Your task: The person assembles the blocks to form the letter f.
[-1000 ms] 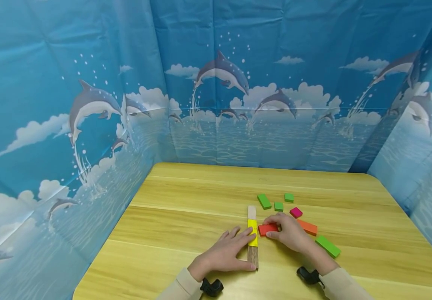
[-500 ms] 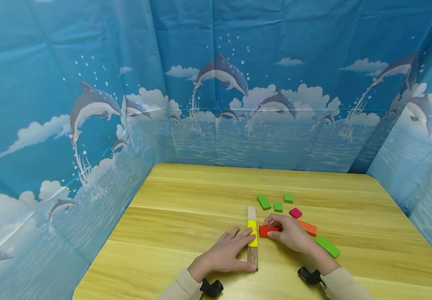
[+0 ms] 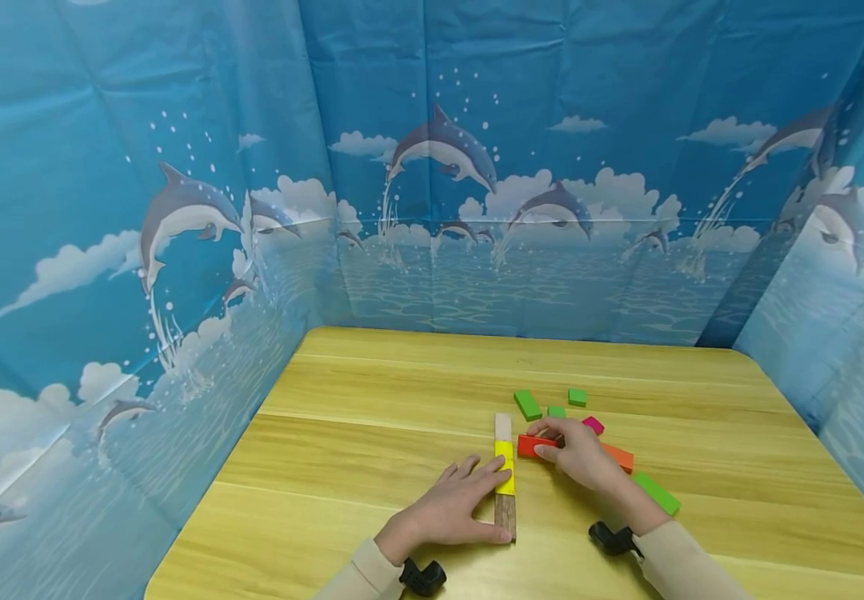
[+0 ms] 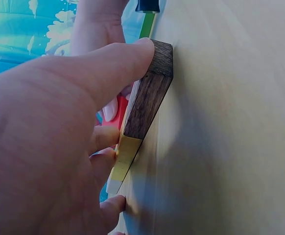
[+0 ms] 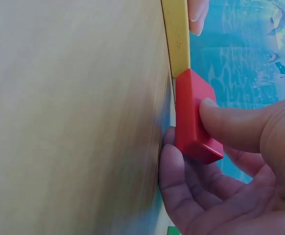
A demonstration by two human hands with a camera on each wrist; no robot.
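A row of three blocks lies end to end on the wooden table (image 3: 372, 417): a pale wood block (image 3: 502, 427), a yellow block (image 3: 505, 468) and a dark brown block (image 3: 506, 517). My left hand (image 3: 493, 498) lies flat beside this row, its fingers on the yellow block (image 4: 125, 156) and its thumb against the dark brown block (image 4: 150, 93). My right hand (image 3: 547, 443) pinches a red block (image 3: 526, 446) between thumb and fingers. The red block (image 5: 194, 117) lies flat, its end against the right side of the yellow block (image 5: 177, 34).
Loose blocks lie right of the row: three green blocks (image 3: 527, 404) (image 3: 577, 397) (image 3: 556, 411), a magenta one (image 3: 593, 425), an orange one (image 3: 619, 457) and a long green one (image 3: 656, 493). Blue dolphin-print curtains (image 3: 177, 250) wall in the table at the left, back and right.
My right hand has slid the red block a little away from me along the row's right side. The left hand and the three-block row have stayed put.
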